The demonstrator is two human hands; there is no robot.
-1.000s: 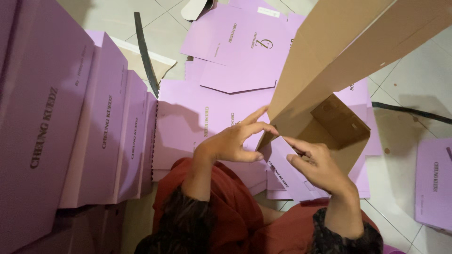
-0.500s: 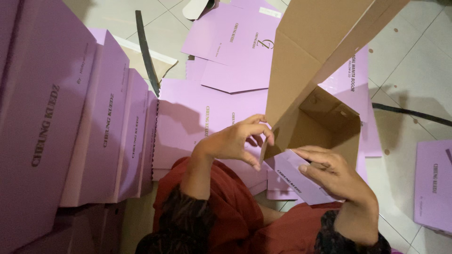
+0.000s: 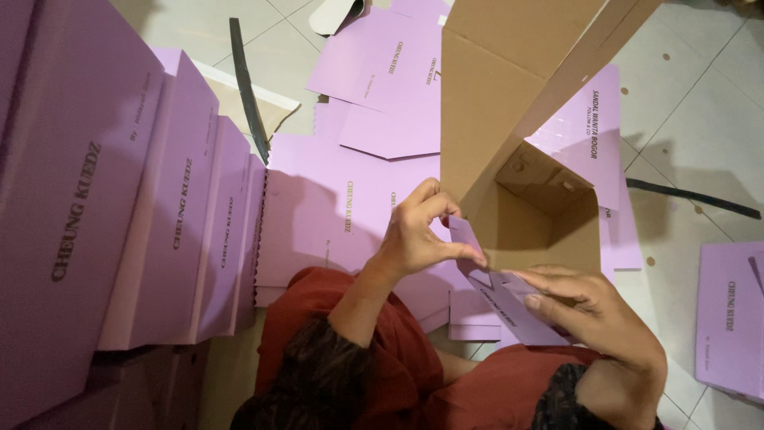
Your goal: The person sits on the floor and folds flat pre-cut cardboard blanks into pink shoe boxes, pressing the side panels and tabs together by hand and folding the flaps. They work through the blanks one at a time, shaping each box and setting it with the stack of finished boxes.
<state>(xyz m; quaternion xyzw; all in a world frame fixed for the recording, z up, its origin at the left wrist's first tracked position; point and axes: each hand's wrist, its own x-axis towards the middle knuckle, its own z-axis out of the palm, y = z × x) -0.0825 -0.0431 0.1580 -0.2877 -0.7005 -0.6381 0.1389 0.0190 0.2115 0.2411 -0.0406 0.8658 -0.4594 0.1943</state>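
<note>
A half-folded cardboard box (image 3: 517, 119), lilac outside and brown inside, stands open in front of me with its tall lid flap raised. My left hand (image 3: 418, 235) pinches the near left corner of the box between thumb and fingers. My right hand (image 3: 589, 306) presses a lilac side flap (image 3: 497, 295) at the box's near edge, fingers stretched along it. Both forearms come up from my lap, which is covered in red cloth.
A row of finished lilac boxes (image 3: 103, 215) stands on edge at the left. Flat lilac box blanks (image 3: 382, 72) lie spread on the tiled floor (image 3: 700, 119). Another lilac box (image 3: 728, 318) sits at the right edge. Dark strips (image 3: 247, 80) lie on the floor.
The box has turned more upright and its inside now faces me. My right hand has slid lower along the side flap, and my left hand has closed on the corner.
</note>
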